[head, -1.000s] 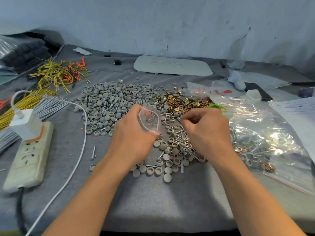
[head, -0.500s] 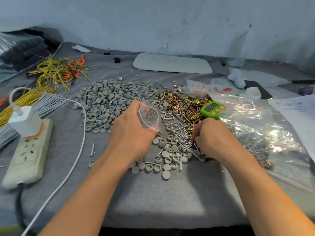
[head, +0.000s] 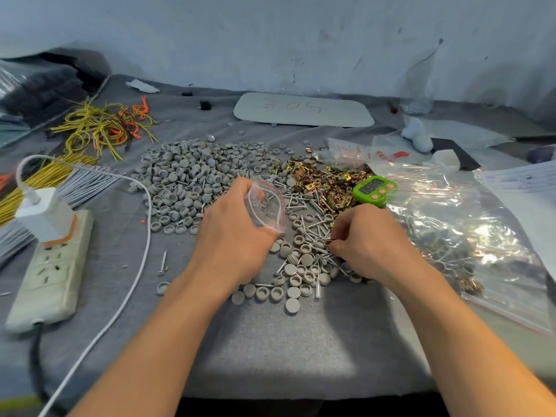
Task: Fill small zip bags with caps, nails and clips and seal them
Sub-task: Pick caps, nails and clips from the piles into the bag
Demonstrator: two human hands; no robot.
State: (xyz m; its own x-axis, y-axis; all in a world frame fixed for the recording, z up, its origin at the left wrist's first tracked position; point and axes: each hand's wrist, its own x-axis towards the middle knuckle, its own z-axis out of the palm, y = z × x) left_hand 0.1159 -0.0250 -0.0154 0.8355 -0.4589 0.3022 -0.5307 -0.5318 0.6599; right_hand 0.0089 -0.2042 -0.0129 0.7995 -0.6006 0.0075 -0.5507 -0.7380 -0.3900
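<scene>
Head view, the only one supplied: the left hand (head: 237, 233) is raised over the middle of the grey worktop (head: 270, 341), its fingers curled round a small zip bag (head: 266, 210) and holding its red-lined mouth spread open toward the right. What the bag already contains cannot be told through the clear film. The right hand (head: 370, 242) is down in the scattered nails (head: 313, 233) just right of the bag, fingers curled, thumb and forefinger pinched on a small part (head: 331, 240); whether it is a nail or a clip cannot be told. The grey caps (head: 186, 179) lie heaped behind and left of the hands, with more loose in front. The brass clips (head: 325, 182) are heaped behind the nails, beside a green timer (head: 373, 189). A large clear bag (head: 451, 224) of mixed parts lies at right. Assessment: the filling step is in hand and the bag is not yet sealed. The next move calls for lifting the pinched part clear of the tangle and dropping it into the open mouth while the left hand keeps it spread.
</scene>
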